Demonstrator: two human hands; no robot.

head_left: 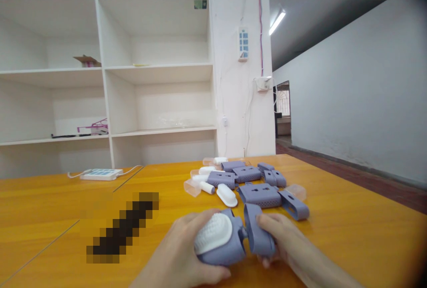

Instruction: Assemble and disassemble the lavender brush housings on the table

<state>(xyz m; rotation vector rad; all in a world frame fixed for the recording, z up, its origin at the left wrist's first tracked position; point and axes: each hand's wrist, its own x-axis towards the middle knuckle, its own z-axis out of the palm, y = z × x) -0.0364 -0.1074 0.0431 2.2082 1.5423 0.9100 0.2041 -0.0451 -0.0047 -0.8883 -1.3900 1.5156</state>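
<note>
On the table (350,234), both hands' fingers gripping purple pieces (233,239), undersides hidden.

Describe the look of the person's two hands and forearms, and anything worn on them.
Both are bare: the left hand and right hand wear no gloves, and no rings, watch or bracelet show. The forearms are uncovered to the bottom edge of the picture, with no sleeve in view.
</note>
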